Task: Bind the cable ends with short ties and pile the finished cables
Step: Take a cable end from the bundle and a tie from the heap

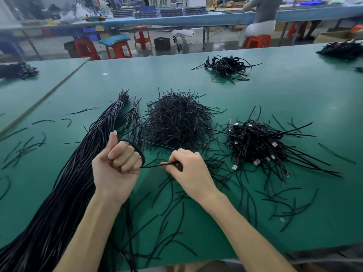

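Bare forearms (94, 222), long thumbnail (115, 132) on left hand (115, 163)

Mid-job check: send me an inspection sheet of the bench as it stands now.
Surface: green table, seam at left.
Job's things: long cable bundle left, banded near far end; heap of short ties centre; finished pile right, USB plugs showing.
Clutter: loose ties scattered around both arms.
Grippers: left hand grips a cable loop; right hand pinches the strand leaving it.
Cables: another tied pile farther back.
Surroundings: red stools, a seated person at the blue bench.
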A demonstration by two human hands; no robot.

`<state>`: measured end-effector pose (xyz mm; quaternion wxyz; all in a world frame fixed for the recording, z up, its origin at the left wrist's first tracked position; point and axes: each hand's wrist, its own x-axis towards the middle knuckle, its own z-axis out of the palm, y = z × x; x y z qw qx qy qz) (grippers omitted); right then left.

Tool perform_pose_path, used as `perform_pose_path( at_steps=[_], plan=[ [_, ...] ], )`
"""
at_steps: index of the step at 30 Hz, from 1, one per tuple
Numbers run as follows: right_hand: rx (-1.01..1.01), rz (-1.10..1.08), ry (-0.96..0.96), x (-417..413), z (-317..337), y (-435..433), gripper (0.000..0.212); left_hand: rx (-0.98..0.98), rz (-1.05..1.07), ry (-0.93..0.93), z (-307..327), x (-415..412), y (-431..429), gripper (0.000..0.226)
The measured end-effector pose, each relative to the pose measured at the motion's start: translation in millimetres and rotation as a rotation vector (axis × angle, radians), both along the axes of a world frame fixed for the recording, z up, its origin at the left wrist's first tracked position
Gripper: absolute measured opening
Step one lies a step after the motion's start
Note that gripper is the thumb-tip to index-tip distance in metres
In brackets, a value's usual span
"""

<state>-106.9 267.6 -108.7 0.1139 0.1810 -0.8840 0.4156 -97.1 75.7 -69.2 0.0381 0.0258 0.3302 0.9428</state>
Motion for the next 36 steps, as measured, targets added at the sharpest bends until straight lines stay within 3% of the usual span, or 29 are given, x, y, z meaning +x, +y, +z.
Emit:
perform_pose_path(
  at_steps=[2,7,13,17,22,26,32,36],
  plan=[
    [-0.015,-0.061,0.033,0.5,1.6,-0.5,0.028,-0.170,-0.012,0.043,-0.8,1.0,4.3,0.059],
    [-0.009,-0.127,0.048,2.0,5.7,2.1,0.028,-1.189,-0.018,0.441,-17.8,5.7,30.8,0.056],
    [-0.002,-0.103,0.016,1.6,7.3,0.8,0.019,-1.715,0.178,0.724,-23.8,3.7,28.6,0.048],
    [-0.103,-0.137,0.014,1.5,7.8,0.6,0.019,-1.787,0.238,0.789,-24.5,3.7,33.3,0.032],
    [-0.184,-0.132,0.031,1.4,5.7,-2.4,0.011,-1.874,0.339,0.723,-26.2,-1.2,29.1,0.030],
    [-0.150,-0.118,0.035,5.4,7.8,-3.9,0.020,-1.894,0.368,0.644,-26.3,-2.7,27.8,0.025],
    [-0.074,-0.126,0.058,11.0,12.4,-5.7,0.039,-1.908,0.400,0.673,-27.9,0.3,28.1,0.012],
    [-0.021,-0.202,0.108,14.3,14.5,-6.8,0.042,-1.892,0.346,0.628,-23.5,1.1,27.3,0.040]
  ],
)
